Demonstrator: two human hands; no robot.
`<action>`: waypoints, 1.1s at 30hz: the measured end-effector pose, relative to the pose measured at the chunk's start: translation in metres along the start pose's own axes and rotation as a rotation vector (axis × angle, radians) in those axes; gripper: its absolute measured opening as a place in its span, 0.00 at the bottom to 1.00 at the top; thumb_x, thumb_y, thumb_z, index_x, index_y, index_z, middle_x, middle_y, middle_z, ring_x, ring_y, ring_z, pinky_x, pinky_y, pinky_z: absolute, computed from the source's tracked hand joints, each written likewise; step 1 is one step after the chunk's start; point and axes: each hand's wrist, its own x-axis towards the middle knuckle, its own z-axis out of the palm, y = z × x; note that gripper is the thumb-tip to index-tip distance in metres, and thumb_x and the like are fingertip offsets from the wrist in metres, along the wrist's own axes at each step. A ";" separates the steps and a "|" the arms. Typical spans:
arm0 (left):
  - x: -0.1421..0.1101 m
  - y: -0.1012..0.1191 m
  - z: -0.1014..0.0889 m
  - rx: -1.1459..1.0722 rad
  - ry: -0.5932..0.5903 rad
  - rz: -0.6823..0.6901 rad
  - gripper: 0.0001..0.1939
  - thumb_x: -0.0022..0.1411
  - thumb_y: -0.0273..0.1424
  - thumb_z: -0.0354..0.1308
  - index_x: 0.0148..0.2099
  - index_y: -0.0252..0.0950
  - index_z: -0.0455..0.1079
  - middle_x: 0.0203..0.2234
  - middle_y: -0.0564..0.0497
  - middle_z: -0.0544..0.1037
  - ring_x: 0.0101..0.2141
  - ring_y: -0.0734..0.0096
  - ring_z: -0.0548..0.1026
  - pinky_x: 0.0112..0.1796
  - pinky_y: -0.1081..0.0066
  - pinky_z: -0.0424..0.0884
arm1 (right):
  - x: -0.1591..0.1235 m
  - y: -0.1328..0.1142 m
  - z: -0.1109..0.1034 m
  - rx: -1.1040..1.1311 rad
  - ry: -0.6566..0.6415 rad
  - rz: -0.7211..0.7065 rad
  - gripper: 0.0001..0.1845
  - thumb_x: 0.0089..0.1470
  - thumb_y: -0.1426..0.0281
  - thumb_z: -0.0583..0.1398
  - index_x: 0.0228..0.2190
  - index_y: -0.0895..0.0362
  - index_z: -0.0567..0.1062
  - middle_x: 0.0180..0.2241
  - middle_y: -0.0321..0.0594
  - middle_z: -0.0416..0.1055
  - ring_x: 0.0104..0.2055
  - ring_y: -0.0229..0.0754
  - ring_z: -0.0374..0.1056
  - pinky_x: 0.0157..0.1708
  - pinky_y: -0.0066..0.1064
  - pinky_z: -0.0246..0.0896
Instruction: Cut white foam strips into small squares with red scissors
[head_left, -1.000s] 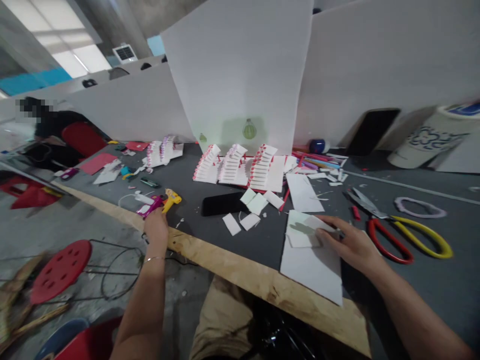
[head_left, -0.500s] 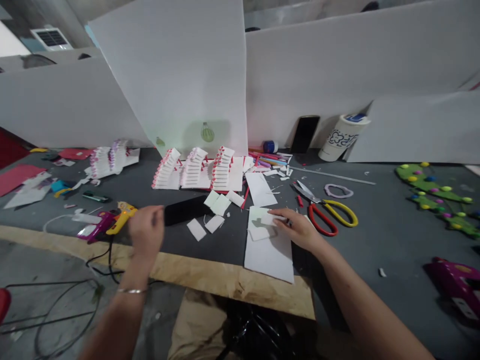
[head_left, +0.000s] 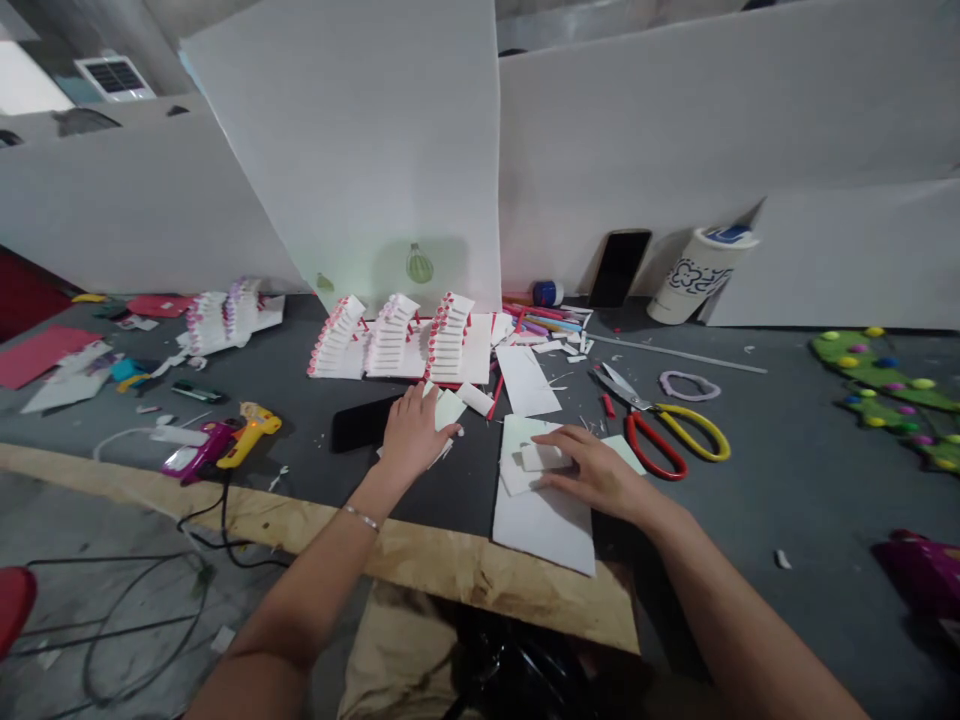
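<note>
My left hand (head_left: pixel 411 432) lies over several small white rectangular pieces at the table's middle, fingers stretched and touching them. A pale piece (head_left: pixel 450 407) shows beside its fingertips; others are hidden under the palm. Beside that hand lies a black phone (head_left: pixel 360 425). My right hand (head_left: pixel 592 468) grips a small white rectangular piece (head_left: pixel 544 457) between thumb and fingers, above a white sheet (head_left: pixel 544 530). Another white piece (head_left: pixel 517 474) rests on the sheet beneath it. To the right of this hand are scissors (head_left: pixel 660 425) with one red and one yellow handle.
Three fanned white pieces with red tips (head_left: pixel 450 340) stand at the back. A yellow-and-purple glue gun (head_left: pixel 247 435) lies left, its cable over the edge. A white cup (head_left: pixel 694 275), a leaning phone (head_left: pixel 619 268) and green decorated shapes (head_left: pixel 885 370) are right.
My left hand has moved right, from beside the glue gun onto the small white pieces. My right hand stays over the sheet with a white piece.
</note>
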 end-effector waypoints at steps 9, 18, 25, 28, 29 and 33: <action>0.018 0.000 -0.001 -0.178 -0.124 -0.013 0.28 0.59 0.27 0.54 0.62 0.34 0.57 0.54 0.40 0.70 0.55 0.57 0.68 0.53 0.60 0.62 | 0.002 -0.005 0.008 -0.200 -0.071 -0.066 0.15 0.53 0.65 0.63 0.43 0.54 0.74 0.38 0.46 0.73 0.40 0.50 0.68 0.41 0.44 0.65; 0.025 -0.002 -0.009 -0.227 -0.274 -0.029 0.34 0.56 0.33 0.61 0.62 0.31 0.55 0.56 0.37 0.69 0.55 0.52 0.68 0.53 0.60 0.62 | 0.000 -0.003 0.010 -0.190 -0.029 -0.083 0.13 0.53 0.65 0.62 0.41 0.56 0.72 0.38 0.47 0.73 0.43 0.51 0.68 0.42 0.43 0.65; 0.025 0.001 -0.019 -0.187 -0.242 -0.082 0.26 0.61 0.30 0.51 0.61 0.37 0.56 0.57 0.41 0.69 0.56 0.54 0.67 0.51 0.58 0.62 | 0.001 -0.003 0.009 -0.220 -0.011 -0.092 0.13 0.53 0.65 0.62 0.41 0.57 0.72 0.38 0.48 0.73 0.41 0.51 0.69 0.42 0.44 0.66; 0.020 0.005 -0.019 -0.096 -0.269 -0.057 0.26 0.63 0.31 0.49 0.63 0.34 0.54 0.55 0.39 0.70 0.55 0.53 0.67 0.50 0.57 0.62 | 0.001 -0.003 0.008 -0.209 -0.004 -0.096 0.13 0.53 0.65 0.62 0.40 0.56 0.72 0.37 0.47 0.73 0.41 0.51 0.69 0.40 0.43 0.66; 0.018 0.006 -0.018 -0.057 -0.287 -0.049 0.27 0.63 0.32 0.49 0.63 0.33 0.53 0.54 0.37 0.70 0.54 0.52 0.68 0.50 0.56 0.62 | 0.001 -0.003 0.008 -0.205 -0.004 -0.100 0.13 0.53 0.65 0.62 0.40 0.56 0.72 0.37 0.47 0.73 0.41 0.51 0.69 0.40 0.43 0.66; 0.021 0.007 -0.013 -0.015 -0.337 -0.025 0.28 0.63 0.35 0.52 0.63 0.32 0.53 0.53 0.36 0.70 0.55 0.51 0.67 0.50 0.56 0.62 | 0.001 -0.002 0.008 -0.208 -0.004 -0.109 0.13 0.53 0.65 0.62 0.40 0.57 0.72 0.37 0.48 0.73 0.41 0.51 0.69 0.41 0.43 0.66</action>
